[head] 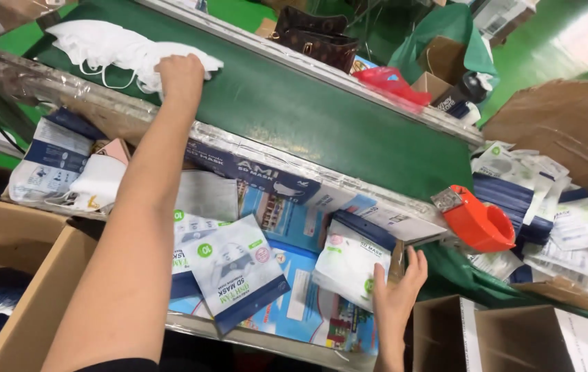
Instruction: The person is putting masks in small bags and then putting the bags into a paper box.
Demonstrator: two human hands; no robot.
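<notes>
The left hand (181, 76) had closed its grip on a loose pile of white face masks (111, 45) lying on the green belt (308, 110), fingers curled down into the pile's near edge. The right hand (399, 289) held a flat packet of masks (350, 265) by its right edge, thumb and fingers pinching it just above the desk (294, 303). That desk was littered with more such packets, one white-and-blue packet (235, 272) lying near the left forearm, all spread over blue printed sheets. Beyond the right hand an orange tape dispenser (476, 222) sat beside a heap of packets (555, 220) on the right. An open cardboard box (25, 303) stood at the lower left, its contents dark and hard to make out; two more boxes (507, 334) stood at the lower right, their insides out of sight.
</notes>
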